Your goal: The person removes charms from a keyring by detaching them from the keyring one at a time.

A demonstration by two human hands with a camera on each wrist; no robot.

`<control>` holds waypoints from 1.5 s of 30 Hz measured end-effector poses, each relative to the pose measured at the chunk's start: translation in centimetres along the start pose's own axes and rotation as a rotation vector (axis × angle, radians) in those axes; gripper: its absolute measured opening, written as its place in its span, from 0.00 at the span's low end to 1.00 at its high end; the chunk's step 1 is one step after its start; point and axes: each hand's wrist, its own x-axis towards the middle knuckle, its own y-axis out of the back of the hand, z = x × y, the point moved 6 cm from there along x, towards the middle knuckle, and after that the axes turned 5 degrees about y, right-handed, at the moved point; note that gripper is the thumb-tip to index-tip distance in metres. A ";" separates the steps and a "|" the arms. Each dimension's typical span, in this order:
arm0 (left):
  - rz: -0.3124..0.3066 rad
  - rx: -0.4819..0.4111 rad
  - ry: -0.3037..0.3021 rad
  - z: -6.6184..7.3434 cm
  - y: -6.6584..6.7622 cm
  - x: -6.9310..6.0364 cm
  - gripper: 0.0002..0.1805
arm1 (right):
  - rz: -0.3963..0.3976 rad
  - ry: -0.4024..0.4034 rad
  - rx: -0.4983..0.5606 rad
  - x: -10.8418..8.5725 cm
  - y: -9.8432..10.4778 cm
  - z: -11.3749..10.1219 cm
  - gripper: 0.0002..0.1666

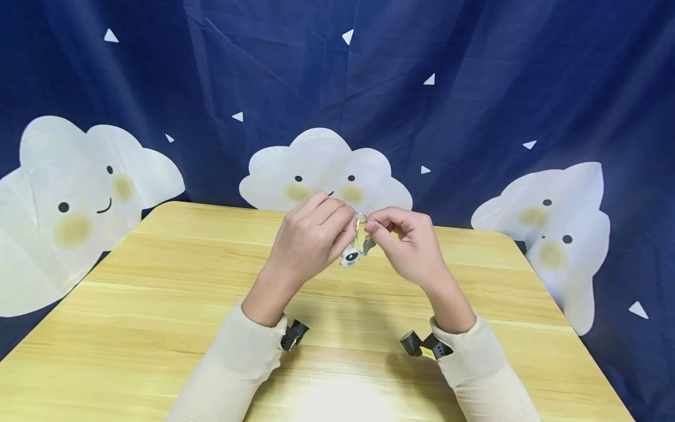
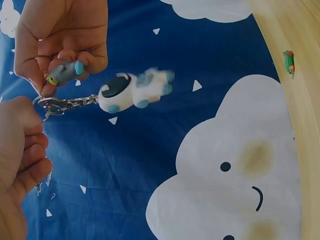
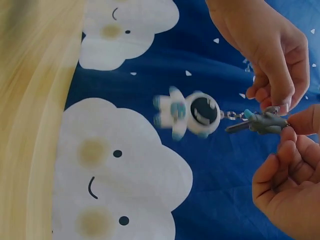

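Observation:
Both hands are raised close together above the table. My left hand (image 1: 315, 231) pinches the metal ring and clasp (image 2: 55, 104) of an astronaut keychain. From its short chain hangs the white astronaut figure (image 3: 192, 114), with a dark visor and light blue patches. Opposite it, my right hand (image 1: 413, 243) pinches the end of a small grey charm (image 2: 64, 72) with a blue tip, right beside the ring. Whether the charm's end is hooked onto the ring is hidden by the fingertips.
A small green and red charm (image 2: 289, 62) lies on the wooden table (image 1: 158, 281). Behind the table hangs a dark blue curtain (image 1: 295, 64) with white clouds and triangles. Each wrist carries a small black camera.

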 end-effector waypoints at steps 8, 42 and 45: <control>-0.034 -0.020 0.059 -0.2 -0.3 0.2 0.09 | 0.022 -0.009 0.028 -0.1 0.2 -0.1 0.08; 0.018 0.161 -0.155 -0.2 -1.5 -1.1 0.11 | -0.097 -0.012 -0.168 0.2 0.2 -0.2 0.06; 0.011 0.162 -0.156 -0.3 -1.6 -1.3 0.11 | -0.123 0.009 -0.166 0.1 0.0 -0.2 0.06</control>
